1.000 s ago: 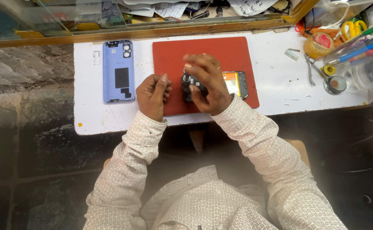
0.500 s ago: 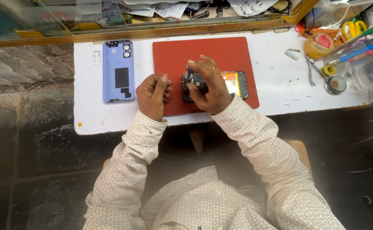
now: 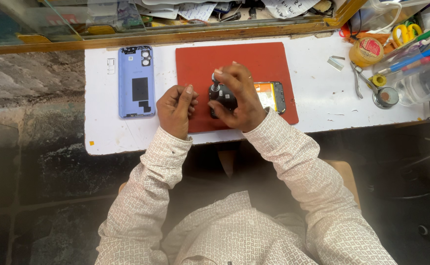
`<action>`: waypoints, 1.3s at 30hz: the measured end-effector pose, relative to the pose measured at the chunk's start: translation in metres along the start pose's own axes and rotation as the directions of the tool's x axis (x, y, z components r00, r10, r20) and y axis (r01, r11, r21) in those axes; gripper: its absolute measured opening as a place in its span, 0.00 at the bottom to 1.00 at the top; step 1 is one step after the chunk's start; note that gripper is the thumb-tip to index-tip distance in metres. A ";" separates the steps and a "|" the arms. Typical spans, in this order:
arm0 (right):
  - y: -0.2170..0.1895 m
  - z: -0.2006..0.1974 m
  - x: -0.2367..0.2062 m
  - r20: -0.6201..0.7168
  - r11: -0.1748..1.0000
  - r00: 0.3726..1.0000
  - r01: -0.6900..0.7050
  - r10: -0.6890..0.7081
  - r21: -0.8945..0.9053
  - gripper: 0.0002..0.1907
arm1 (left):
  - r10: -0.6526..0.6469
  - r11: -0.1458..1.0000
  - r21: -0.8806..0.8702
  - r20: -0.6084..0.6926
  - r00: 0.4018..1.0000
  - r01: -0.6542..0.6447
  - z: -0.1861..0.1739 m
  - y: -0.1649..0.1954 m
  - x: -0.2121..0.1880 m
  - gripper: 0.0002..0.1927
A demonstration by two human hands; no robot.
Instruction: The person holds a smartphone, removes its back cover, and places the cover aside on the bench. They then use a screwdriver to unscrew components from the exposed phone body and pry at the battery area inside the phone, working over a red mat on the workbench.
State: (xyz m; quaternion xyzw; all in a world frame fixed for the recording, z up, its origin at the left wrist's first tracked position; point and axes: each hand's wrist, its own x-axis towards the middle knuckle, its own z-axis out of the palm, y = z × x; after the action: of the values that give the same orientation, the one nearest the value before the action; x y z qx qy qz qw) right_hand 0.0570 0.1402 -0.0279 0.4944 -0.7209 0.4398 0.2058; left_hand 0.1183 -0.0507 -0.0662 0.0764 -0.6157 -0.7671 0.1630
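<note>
I am working over the opened phone [image 3: 269, 96], which is lying on the red mat [image 3: 234, 64] with its long axis running left to right across me. My right hand [image 3: 237, 98] is the nearer of the 2: it is sitting right on top of the phone's left end, fingers curled around a small dark-handled tool [image 3: 216, 84] that I am holding upright, tip down on the phone. I cannot tell exactly what kind of tool it is. The phone's uncovered right end, with its orange and yellow inner face, is sticking out just past my right wrist.

My left hand [image 3: 175, 109] is resting just left of the phone on the mat's lower left part, loosely clenched with the thumb up, and I cannot tell whether it is gripping anything small.

Well to the left of my left hand, the blue back cover [image 3: 136, 81] is lying flat on the white table [image 3: 313, 108], its long axis pointing away from me, with a dark rectangular patch on its middle.

Far to the right of my right hand, a round yellow tub [image 3: 367, 51] with a red label is standing near metal pliers [image 3: 356, 78]. Beyond them, yellow-handled scissors [image 3: 404, 33] are sitting in a clear container [image 3: 421, 59] with pens. Loose papers [image 3: 195, 10] are lying under glass beyond the mat.
</note>
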 end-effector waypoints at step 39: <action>0.012 0.006 -0.017 -0.160 0.907 0.966 -0.126 0.205 0.401 0.39 | 0.187 0.931 0.294 0.133 0.973 -0.219 0.007 0.002 -0.001 0.05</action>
State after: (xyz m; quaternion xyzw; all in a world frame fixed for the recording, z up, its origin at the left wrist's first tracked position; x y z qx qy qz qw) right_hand 0.0544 0.1460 -0.0482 0.4156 -0.6352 0.6365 0.1366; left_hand 0.1171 -0.0444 -0.0625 -0.0026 -0.7393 -0.6443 0.1958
